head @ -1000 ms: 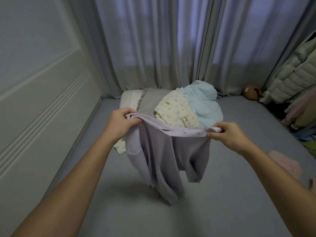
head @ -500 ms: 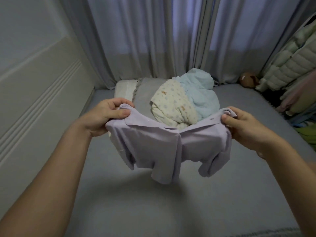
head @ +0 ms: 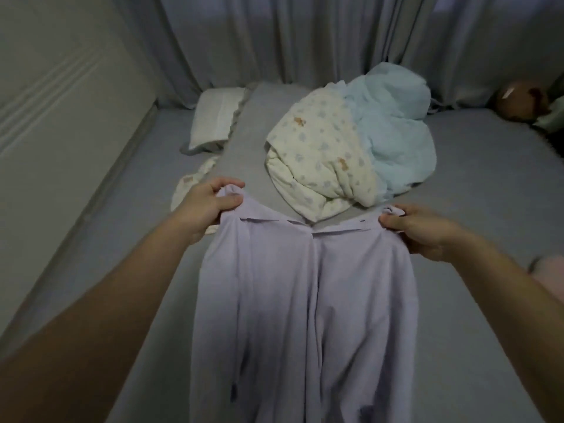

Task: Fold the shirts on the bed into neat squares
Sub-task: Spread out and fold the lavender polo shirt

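Head view, looking down along both bare forearms. A pale lilac button-front collared shirt (head: 305,300) lies lengthwise on the grey sheet of the bed (head: 457,300), collar end away from the viewer; its lower part runs off the bottom edge of the frame, so the hem is not visible, and whether all of the cloth rests on the sheet cannot be told. The left hand (head: 207,203) pinches the shirt's left shoulder corner between thumb and curled fingers; the right hand (head: 418,230) pinches the opposite shoulder corner, its fingertips partly buried in bunched cloth. The collar and button placket are stretched between the two hands; small dark marks along the placket are too blurred to identify.

Beyond the collar, just apart from it, sits a heaped cream quilt with a faint blue and orange print (head: 320,160), touching a crumpled light blue quilt (head: 393,129) on its right. A white pillow (head: 216,117) lies near the wall, partly under a grey spread; a small cream printed cloth (head: 189,184) is partly hidden behind the left hand. A round brown object (head: 518,99) at the far right is indistinct; a pink cloth (head: 549,276) is cut off by the right edge. Grey curtains (head: 274,41) hang behind the bed.
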A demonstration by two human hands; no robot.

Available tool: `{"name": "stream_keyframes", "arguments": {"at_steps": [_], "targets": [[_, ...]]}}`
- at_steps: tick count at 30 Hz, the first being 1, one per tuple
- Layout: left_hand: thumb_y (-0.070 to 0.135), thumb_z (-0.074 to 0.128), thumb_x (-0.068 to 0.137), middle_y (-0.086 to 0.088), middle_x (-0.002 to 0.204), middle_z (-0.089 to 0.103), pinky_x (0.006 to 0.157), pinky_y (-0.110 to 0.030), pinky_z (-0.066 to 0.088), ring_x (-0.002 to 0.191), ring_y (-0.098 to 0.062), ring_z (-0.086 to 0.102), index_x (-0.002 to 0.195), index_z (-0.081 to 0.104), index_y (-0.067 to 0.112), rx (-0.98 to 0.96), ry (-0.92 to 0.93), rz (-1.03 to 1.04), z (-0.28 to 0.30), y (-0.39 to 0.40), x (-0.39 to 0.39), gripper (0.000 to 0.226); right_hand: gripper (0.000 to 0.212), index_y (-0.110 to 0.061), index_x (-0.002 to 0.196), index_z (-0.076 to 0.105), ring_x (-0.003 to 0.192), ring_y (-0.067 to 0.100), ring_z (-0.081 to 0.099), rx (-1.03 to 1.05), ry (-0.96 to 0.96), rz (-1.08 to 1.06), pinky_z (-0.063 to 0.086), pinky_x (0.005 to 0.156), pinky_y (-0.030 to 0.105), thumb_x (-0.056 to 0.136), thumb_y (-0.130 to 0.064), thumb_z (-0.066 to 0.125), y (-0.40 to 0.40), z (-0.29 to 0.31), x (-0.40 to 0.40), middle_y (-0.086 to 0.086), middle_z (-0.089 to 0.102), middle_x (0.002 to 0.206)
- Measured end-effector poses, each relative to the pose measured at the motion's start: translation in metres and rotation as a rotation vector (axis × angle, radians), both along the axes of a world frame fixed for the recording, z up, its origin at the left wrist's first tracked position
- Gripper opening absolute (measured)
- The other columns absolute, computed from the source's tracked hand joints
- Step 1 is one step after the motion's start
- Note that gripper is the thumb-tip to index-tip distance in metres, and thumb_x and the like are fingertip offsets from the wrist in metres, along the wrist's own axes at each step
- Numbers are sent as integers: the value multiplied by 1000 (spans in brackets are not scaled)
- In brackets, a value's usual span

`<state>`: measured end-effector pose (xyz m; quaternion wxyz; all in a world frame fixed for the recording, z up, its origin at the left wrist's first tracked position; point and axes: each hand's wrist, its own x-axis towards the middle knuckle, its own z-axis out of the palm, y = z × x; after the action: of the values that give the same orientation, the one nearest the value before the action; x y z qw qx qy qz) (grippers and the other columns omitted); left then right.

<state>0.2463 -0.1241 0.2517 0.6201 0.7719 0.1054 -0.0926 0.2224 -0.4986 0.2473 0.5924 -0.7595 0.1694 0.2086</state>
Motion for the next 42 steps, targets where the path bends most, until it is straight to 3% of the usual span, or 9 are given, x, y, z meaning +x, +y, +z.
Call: {"name": "stream_keyframes", "arguments": {"at_steps": [5, 8, 11, 19, 22, 27, 35, 40, 42], "targets": [[3, 63, 89, -9, 125, 60, 87, -38, 55, 105, -22, 61, 130, 59, 16, 177, 47, 186, -247, -26, 61, 43, 9, -12, 101, 63, 77, 25, 58, -177, 96, -132, 48, 65, 29, 93, -15, 64, -6, -241, 90, 14, 62, 103], [18, 66, 89, -11, 145, 47, 106, -31, 39, 128, -21, 49, 145, 43, 12, 365, 30, 336, -359, -40, 32, 61, 55, -7, 137, 46, 115, 37, 58, -415, 13, -281, 48, 96, 41, 90, -26, 67, -5, -361, 78, 21, 54, 133], [39, 74, 84, -9, 148, 42, 111, -44, 38, 134, -26, 42, 148, 37, 13, 475, 77, 224, -420, -49, -55, 78, 64, -1, 140, 42, 129, 35, 47, -533, -178, -269, 41, 107, 46, 87, -27, 68, 2, -423, 1, 19, 49, 140], [69, 74, 37, -23, 128, 54, 100, -52, 42, 118, -42, 52, 141, 47, 7, 632, 421, 313, -410, -56, -234, 125, 82, -8, 142, 43, 131, 29, 44, -505, 35, -385, 36, 112, 46, 73, -25, 85, 18, -419, -198, 13, 48, 140], [52, 91, 52, -18, 135, 51, 101, -46, 44, 121, -34, 52, 140, 42, 16, 581, 619, 281, -404, -58, -277, 107, 62, -6, 120, 59, 104, 31, 62, -484, 88, -483, 49, 95, 44, 68, -21, 88, 29, -411, -233, 13, 65, 109], [32, 88, 69, -19, 140, 52, 102, -40, 43, 126, -32, 53, 141, 44, 5, 427, 719, 214, -407, -46, -310, 88, 30, -23, 104, 61, 86, 22, 64, -367, 328, -555, 40, 80, 30, 81, -33, 78, 67, -399, -280, -6, 66, 83], [26, 88, 67, -2, 132, 63, 103, -49, 48, 118, -26, 62, 143, 48, 15, -282, 938, 0, -397, -22, -350, 86, 21, -16, 113, 64, 91, 17, 70, 139, 544, -341, 55, 72, 24, 92, -17, 67, 109, -388, -341, -1, 73, 103], [38, 65, 88, -2, 123, 69, 95, -47, 53, 111, -26, 67, 128, 61, 16, -479, 911, 226, -394, -17, -370, 46, 21, -8, 71, 66, 53, 8, 62, 110, 350, -461, 46, 50, 14, 82, -21, 78, 107, -361, -360, -3, 68, 63], [40, 61, 94, -3, 125, 66, 94, -46, 53, 112, -29, 64, 129, 61, 15, -258, 824, 299, -396, -16, -375, 43, 32, -8, 63, 58, 49, 8, 51, 26, 239, -553, 43, 48, 16, 79, -25, 81, 96, -358, -363, -1, 57, 55]]}}
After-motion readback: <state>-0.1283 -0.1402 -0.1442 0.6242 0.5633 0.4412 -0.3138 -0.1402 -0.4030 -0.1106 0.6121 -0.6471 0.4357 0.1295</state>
